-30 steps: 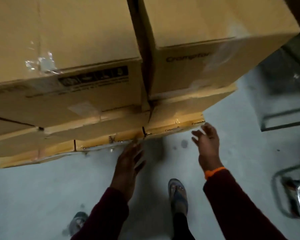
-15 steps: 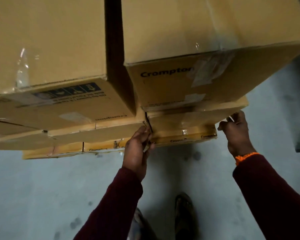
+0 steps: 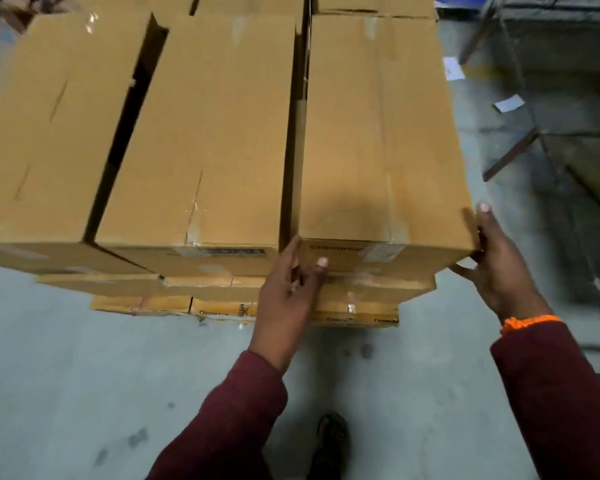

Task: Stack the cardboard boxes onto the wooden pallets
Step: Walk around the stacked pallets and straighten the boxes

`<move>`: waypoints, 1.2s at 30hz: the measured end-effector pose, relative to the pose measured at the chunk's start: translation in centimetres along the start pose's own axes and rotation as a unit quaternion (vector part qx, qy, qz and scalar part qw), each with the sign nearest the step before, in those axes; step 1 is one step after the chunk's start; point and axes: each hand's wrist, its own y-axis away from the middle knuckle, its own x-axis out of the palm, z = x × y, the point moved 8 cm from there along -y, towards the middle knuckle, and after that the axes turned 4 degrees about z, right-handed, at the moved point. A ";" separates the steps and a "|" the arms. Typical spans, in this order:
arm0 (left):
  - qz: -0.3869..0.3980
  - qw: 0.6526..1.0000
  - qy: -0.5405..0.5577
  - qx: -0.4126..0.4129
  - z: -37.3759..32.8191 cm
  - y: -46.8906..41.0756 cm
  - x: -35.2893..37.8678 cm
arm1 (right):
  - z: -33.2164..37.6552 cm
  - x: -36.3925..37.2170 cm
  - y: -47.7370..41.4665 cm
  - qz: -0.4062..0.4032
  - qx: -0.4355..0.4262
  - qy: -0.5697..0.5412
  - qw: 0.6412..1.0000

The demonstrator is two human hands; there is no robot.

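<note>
Right box [image 3: 378, 133]: top layer of the stack, at its right end, long side running away from the person; printed lettering and clear tape on the near face.
Left hand [image 3: 284, 296]: grips the right box at its near left corner; the thumb presses on the near face and the fingers reach up into the gap beside the box.
Right hand [image 3: 499, 271]: holds the near right corner of the same box; the thumb points up along the right side and the fingers curl under the bottom edge.
Middle box [image 3: 205, 133]: just left of the right box, with a narrow dark gap between them; blue label and tape on the near face.
Left box [image 3: 42, 133]: left of the middle box, with a wider gap that slants.
Lower boxes [image 3: 371, 289]: at least two more layers show under the top one, their near edges sticking out below the hands.
Far boxes [image 3: 371, 3]: more cartons lie behind the top row.
Floor [image 3: 66, 375]: grey concrete with dark spots.
Sleeves [image 3: 229, 420]: dark red, on both arms.
Wristband [image 3: 527, 322]: orange, on the right wrist.
Foot [image 3: 331, 441]: one shoe, between the arms and near the stack.
Metal frame [image 3: 510, 154]: to the right of the stack, well apart from it.
Paper scraps [image 3: 508, 103]: white, on the floor near the frame.
</note>
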 end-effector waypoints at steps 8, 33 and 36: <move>-0.050 0.996 0.026 -0.067 0.6 -1.5 1.7 | 1.5 2.0 -0.6 0.082 0.051 0.049 0.994; -0.125 0.965 0.175 -0.151 0.3 1.4 -3.6 | 0.6 5.8 3.9 -0.050 0.004 -0.097 0.994; -0.148 0.951 0.220 -0.162 -0.9 2.1 -6.3 | -0.9 6.2 5.3 -0.106 0.035 -0.155 0.982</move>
